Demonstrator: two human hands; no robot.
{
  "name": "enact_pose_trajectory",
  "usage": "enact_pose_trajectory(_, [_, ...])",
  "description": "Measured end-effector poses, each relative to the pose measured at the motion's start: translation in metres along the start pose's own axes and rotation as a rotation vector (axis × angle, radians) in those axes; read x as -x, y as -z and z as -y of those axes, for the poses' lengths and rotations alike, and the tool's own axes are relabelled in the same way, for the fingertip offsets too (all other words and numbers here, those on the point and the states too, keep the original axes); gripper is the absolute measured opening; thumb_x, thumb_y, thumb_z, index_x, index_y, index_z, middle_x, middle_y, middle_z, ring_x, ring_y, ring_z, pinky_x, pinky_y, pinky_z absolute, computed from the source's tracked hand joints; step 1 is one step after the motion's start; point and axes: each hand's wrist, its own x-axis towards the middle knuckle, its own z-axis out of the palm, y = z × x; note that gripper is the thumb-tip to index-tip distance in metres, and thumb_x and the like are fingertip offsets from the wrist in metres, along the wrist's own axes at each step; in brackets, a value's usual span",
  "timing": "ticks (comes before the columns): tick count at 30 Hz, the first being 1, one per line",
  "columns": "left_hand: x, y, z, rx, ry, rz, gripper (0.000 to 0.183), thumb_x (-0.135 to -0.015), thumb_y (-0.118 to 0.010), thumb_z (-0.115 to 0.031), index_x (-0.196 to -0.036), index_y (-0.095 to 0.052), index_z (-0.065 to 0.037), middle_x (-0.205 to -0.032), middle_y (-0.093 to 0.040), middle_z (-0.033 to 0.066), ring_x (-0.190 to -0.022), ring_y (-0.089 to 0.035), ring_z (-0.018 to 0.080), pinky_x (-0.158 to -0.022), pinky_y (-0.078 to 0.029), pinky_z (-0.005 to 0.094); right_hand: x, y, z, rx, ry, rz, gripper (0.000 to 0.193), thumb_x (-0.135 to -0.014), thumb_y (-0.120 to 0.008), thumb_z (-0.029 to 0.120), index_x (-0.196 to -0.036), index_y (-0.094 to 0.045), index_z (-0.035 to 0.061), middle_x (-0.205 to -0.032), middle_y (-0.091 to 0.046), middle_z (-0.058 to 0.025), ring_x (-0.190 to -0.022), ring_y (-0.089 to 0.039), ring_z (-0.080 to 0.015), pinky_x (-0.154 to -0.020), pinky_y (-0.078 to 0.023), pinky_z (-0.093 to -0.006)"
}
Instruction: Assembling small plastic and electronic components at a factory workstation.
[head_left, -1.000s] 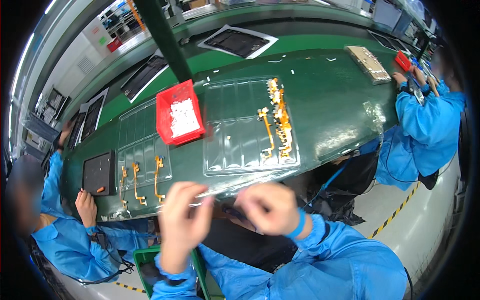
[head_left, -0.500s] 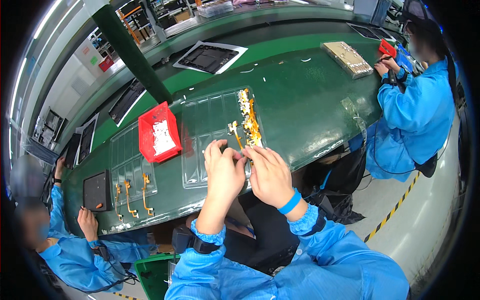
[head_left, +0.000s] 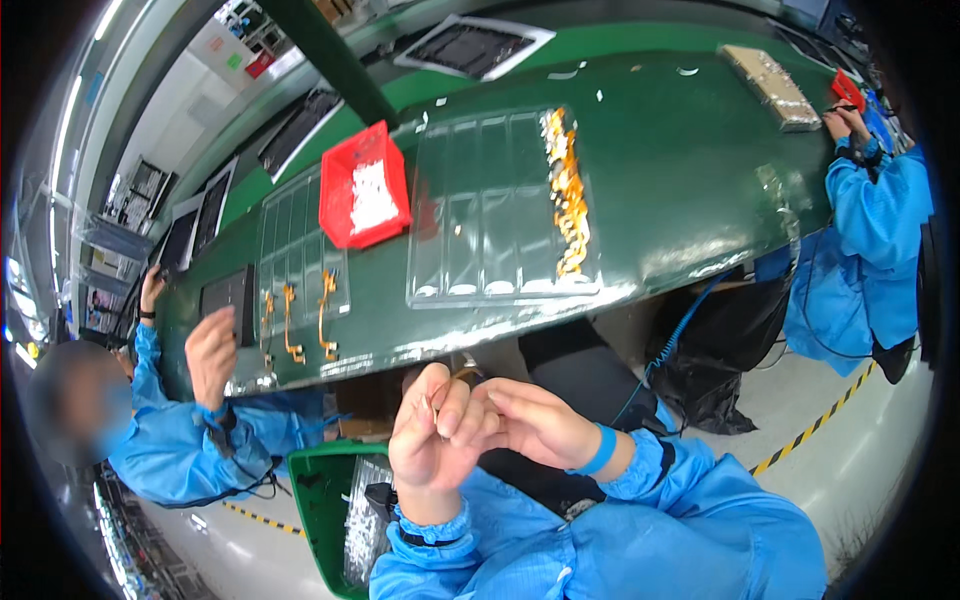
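In front of the table edge, my left hand (head_left: pixel 425 430) is turned palm up with its fingers curled in a pinch. My right hand (head_left: pixel 540 425) meets it from the right, thumb and fingertips pressed together. A small flex cable (head_left: pixel 466 370) is pinched between the two hands; only a pale, shiny end shows above the fingers, the rest being hidden. Beyond them lies a clear compartment tray (head_left: pixel 480 290), with a row of orange flex cables (head_left: pixel 568 205) along its right side.
Left of the tray stands a red bin (head_left: pixel 335 215) with white pieces (head_left: pixel 370 195). A second clear tray (head_left: pixel 280 215) has several flex cables (head_left: pixel 326 310) at its near edge. A co-worker's hand (head_left: pixel 212 355) is beside a black pad (head_left: pixel 240 290). Below is a green bin (head_left: pixel 310 500).
My hands have drawn back from the tray, past the table edge, bringing the lone flex cable with them. My left hand has turned palm up. The left co-worker's hand has lifted.
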Motion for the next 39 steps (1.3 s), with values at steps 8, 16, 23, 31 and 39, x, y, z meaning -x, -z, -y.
enact_pose_trajectory(8, [0.076,0.015,0.011,0.222,-0.092,-0.166,0.011,-0.105,-0.045,-0.023,-0.097,-0.045,-0.014,-0.083,-0.053,-0.0049,-0.072,-0.053,0.0068,-0.076,-0.039,0.0283,-0.011,0.012,-0.022,0.030,0.183,0.068,0.055,-0.096,-0.054,0.012,-0.144,-0.033,-0.0004,-0.142,-0.046,-0.0234,-0.126,-0.054,-0.0323,-0.108,-0.040,-0.0428])
enact_pose_trajectory(16, [0.128,0.035,0.018,0.240,-0.125,-0.397,0.012,-0.101,-0.052,-0.021,-0.098,-0.047,-0.011,-0.078,-0.050,-0.0012,-0.070,-0.046,0.0108,-0.072,-0.037,0.0300,0.005,0.008,-0.012,0.363,-0.011,-0.086,0.028,-0.101,-0.052,0.017,-0.116,-0.060,-0.0053,-0.106,-0.069,-0.0215,-0.094,-0.071,-0.0282,-0.082,-0.059,-0.0362])
enact_pose_trajectory(23, [0.164,0.038,0.018,0.170,-0.140,-0.467,0.014,-0.100,-0.051,-0.019,-0.092,-0.043,-0.012,-0.076,-0.050,0.0011,-0.067,-0.043,0.0123,-0.069,-0.035,0.0307,0.010,-0.007,-0.021,0.589,-0.121,-0.117,0.026,-0.102,-0.052,0.015,-0.108,-0.065,-0.0066,-0.096,-0.071,-0.0158,-0.089,-0.072,-0.0247,-0.074,-0.060,-0.0332])
enact_pose_trajectory(31, [0.148,0.050,0.032,-1.748,-0.751,-0.699,0.017,-0.088,-0.058,0.005,-0.104,-0.055,0.003,-0.109,-0.062,0.0178,-0.109,-0.058,0.0306,-0.101,-0.043,0.0426,0.001,-0.011,-0.040,1.622,0.393,-0.238,0.021,-0.097,-0.059,0.014,-0.098,-0.067,-0.0050,-0.078,-0.071,-0.0100,-0.073,-0.069,-0.0127,-0.067,-0.055,-0.0270])
enact_pose_trajectory(39, [0.124,0.045,0.035,-1.572,-0.441,-0.665,0.014,-0.082,-0.066,0.007,-0.094,-0.059,0.002,-0.095,-0.064,0.0150,-0.090,-0.064,0.0252,-0.082,-0.051,0.0336,-0.003,-0.021,-0.050,0.974,-0.095,-0.189,0.027,-0.098,-0.056,0.018,-0.095,-0.068,-0.0064,-0.078,-0.071,-0.0138,-0.072,-0.068,-0.0131,-0.067,-0.055,-0.0284])
